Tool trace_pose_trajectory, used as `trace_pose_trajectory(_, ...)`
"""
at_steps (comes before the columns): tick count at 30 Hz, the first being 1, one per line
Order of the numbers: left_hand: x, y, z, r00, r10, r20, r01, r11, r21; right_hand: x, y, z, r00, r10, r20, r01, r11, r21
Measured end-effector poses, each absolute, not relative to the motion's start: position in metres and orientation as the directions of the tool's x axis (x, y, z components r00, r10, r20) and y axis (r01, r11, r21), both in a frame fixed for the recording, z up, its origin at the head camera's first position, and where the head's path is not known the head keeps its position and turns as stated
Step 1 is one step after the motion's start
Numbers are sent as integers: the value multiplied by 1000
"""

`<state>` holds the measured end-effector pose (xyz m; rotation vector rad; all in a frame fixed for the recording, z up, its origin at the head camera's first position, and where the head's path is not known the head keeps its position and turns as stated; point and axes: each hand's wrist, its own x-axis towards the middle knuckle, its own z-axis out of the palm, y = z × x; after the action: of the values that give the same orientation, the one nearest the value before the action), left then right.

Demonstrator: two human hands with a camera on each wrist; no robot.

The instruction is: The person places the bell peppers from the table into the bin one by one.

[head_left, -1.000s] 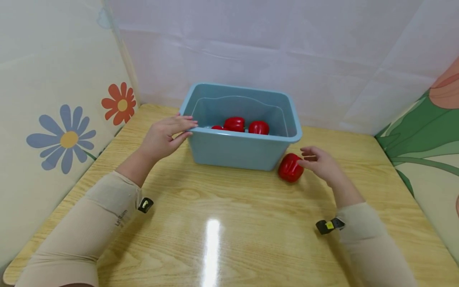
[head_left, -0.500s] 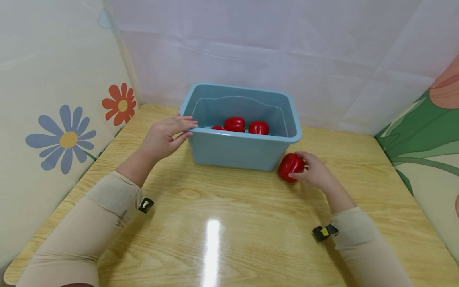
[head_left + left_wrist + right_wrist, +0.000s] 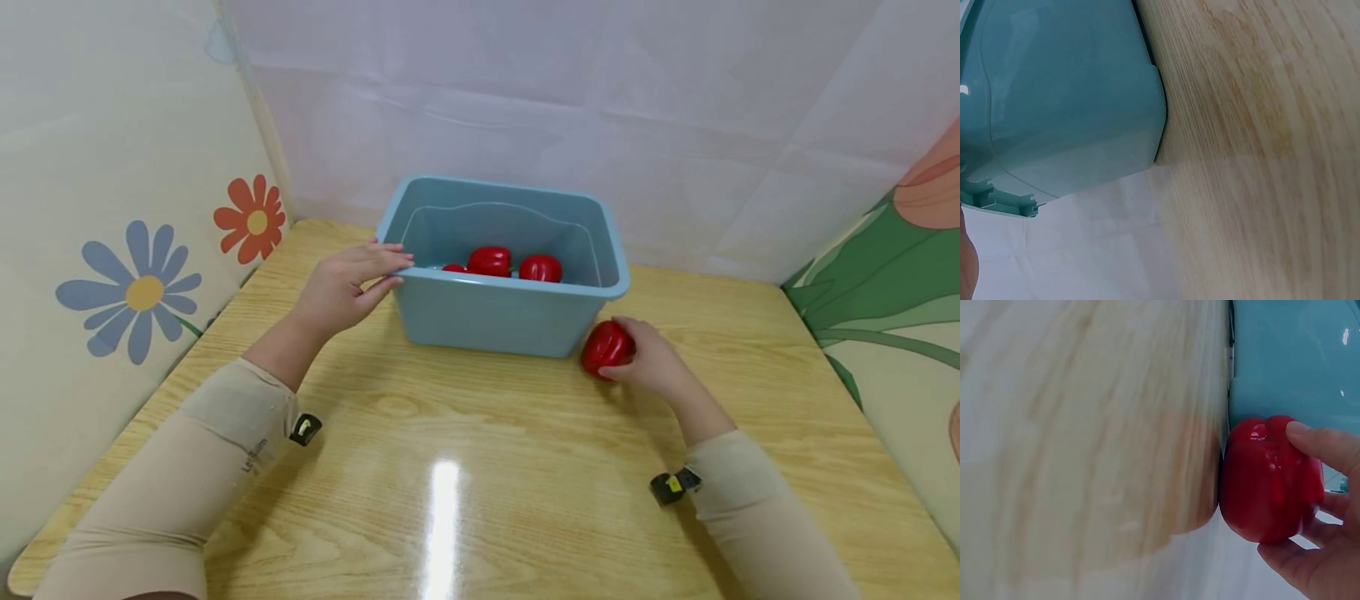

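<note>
A red bell pepper (image 3: 604,348) lies on the table against the front right corner of a blue plastic bin (image 3: 487,317). My right hand (image 3: 651,360) holds this pepper from its right side. In the right wrist view the thumb (image 3: 1325,445) lies on one side of the bell pepper (image 3: 1269,487) and the fingers reach round the other. My left hand (image 3: 343,285) rests on the bin's front left rim with fairly straight fingers, the thumb against the outside. Inside the bin lie red bell peppers (image 3: 489,261), one mostly hidden by the front wall.
The bin stands on a wood-grain table (image 3: 360,467), near a pale cloth backdrop (image 3: 525,100). Flower-printed panels (image 3: 135,292) flank the table on the left and right. Each wrist carries a small black device (image 3: 305,429).
My right hand has moved left onto the bell pepper and taken hold of it; the fingers were apart from its far side before. The left hand and the bin have stayed in place.
</note>
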<state>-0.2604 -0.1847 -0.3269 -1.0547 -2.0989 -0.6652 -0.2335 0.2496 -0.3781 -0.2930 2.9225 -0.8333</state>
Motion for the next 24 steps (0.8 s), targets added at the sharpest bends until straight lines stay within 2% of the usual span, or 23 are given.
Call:
trace_pose_trajectory(14,-261,-185,-327,-449,477,756,829,538,152,-233,258,-375,-982,-189,-13,-156,844,-514)
trace_pose_trajectory(24,-260,-185,-327,-444,482,755,830,539,143,-234,269,-343,-988,-147,49,-149,817,-557)
